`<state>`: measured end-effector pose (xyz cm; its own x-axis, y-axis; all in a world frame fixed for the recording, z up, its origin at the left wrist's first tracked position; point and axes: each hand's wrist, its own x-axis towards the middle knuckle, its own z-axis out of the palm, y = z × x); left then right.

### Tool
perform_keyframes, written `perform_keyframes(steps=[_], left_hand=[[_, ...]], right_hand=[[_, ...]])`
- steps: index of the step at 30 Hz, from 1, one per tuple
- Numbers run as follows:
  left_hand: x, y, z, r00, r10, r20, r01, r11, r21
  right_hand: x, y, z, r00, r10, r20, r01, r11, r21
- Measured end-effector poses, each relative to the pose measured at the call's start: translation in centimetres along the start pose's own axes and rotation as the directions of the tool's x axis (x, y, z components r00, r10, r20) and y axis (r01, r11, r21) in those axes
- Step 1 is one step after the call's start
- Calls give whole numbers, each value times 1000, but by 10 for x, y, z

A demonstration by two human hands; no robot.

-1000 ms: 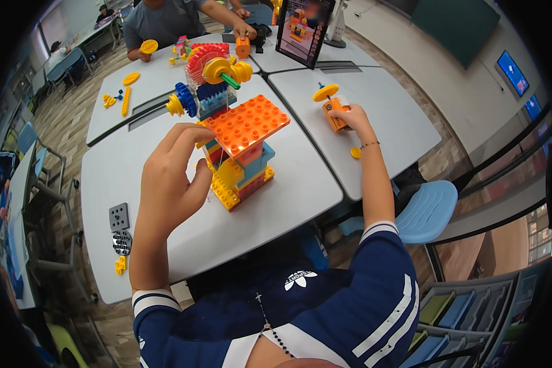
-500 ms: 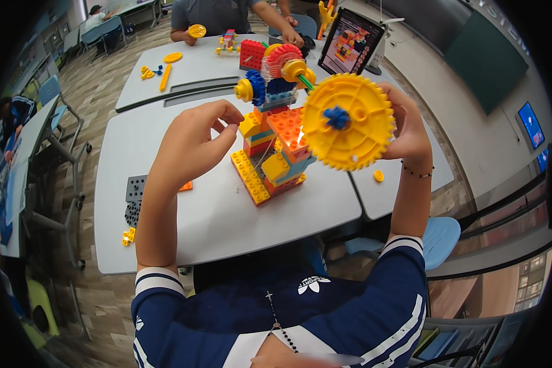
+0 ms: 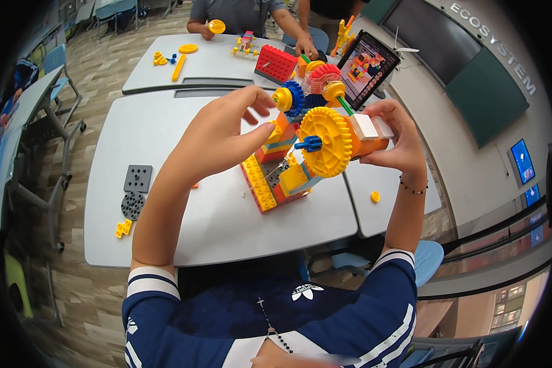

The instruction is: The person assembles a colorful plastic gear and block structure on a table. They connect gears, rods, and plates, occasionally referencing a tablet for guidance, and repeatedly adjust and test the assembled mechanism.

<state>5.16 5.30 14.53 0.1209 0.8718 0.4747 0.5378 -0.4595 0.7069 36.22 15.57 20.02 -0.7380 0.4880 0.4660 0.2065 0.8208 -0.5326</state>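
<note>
Now the right hand [image 3: 394, 140] has turned the big yellow gear [image 3: 326, 142] sideways, still gripping its orange block, while the left hand [image 3: 224, 138], fingers loosely spread, touches the brick model [image 3: 275, 175] between both hands, a propped tablet [image 3: 367, 66] beyond them.

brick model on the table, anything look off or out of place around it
Nothing looks broken or spilled. The brick model sits tilted, leaning against the left hand. The right hand holds a big yellow gear on an orange block in the air beside it. One small yellow piece lies alone near the table edge.
</note>
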Motion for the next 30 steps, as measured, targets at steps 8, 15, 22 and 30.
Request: perform_keyframes(steps=[8, 15, 22, 30], left_hand=[[22, -31, 25, 993, 106, -52, -113, 981, -158], [29, -34, 34, 998, 59, -28, -64, 957, -283], [29, -32, 34, 1000, 17, -11, -20, 952, -307], [30, -33, 36, 1000, -13, 7, 14, 934, -358]], right_hand=[[-2, 10, 3, 998, 51, -34, -46, 992, 120], [-8, 11, 10, 998, 33, -60, -24, 989, 146], [-11, 15, 18, 994, 49, -102, -26, 975, 220], [-14, 22, 26, 988, 93, -122, -40, 924, 380]])
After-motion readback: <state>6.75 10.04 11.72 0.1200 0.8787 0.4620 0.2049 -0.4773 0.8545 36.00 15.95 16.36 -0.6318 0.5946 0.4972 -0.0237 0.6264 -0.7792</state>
